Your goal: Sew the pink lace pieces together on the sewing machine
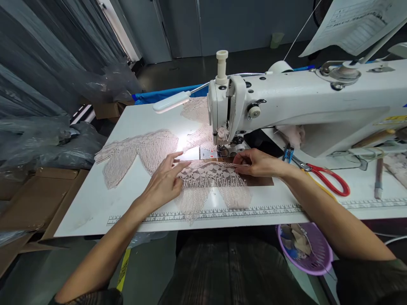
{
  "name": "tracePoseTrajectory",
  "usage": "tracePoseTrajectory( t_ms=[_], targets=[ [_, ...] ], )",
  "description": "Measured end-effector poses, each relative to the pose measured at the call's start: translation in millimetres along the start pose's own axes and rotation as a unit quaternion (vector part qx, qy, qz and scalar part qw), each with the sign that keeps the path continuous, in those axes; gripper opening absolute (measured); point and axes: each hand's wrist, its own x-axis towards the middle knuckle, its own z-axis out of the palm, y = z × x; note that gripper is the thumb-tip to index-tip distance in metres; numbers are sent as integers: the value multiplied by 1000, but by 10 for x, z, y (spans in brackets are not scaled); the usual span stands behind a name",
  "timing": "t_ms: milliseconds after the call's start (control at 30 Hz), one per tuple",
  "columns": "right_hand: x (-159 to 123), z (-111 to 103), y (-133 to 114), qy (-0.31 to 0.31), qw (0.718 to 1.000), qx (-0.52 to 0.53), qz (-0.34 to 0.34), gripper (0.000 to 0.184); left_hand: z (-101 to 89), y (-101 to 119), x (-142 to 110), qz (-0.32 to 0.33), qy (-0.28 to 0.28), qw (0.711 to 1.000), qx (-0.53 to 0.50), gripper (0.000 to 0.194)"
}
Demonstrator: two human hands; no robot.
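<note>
Pale pink lace (213, 180) lies in front of the needle of a white sewing machine (295, 93). My left hand (163, 178) rests at the lace's left end, its index and middle fingers stretched out and apart. At the right end, my right hand (256, 163) pinches the lace's upper edge between thumb and fingers. A brown strip (262, 181) shows beneath the lace and past my right hand. More lace pieces (154, 146) spread over the table to the left and behind the needle. The needle tip is too small to make out.
Red-handled scissors (330, 180) and blue-handled snips (288, 153) lie right of my right hand. A lamp (171, 102) lights the needle area. A printed ruler (222, 213) runs along the table's front edge. Below hangs a purple basket (319, 250) with scraps. Cardboard boxes (41, 195) stand left.
</note>
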Motion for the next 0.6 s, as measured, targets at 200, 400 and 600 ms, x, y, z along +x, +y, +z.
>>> tracePoseTrajectory(
  t_ms=[200, 400, 600],
  targets=[
    [46, 98, -114, -8, 997, 50, 55, 43, -58, -62, 335, 104, -108, 989, 0, 35],
    [27, 162, -125, 32, 997, -59, 25, 25, -81, -148, 422, 116, -157, 980, -50, 37],
    [67, 19, -41, 89, 987, -108, 84, 17, 169, -200, 415, 193, -82, 978, 7, 45]
  ],
)
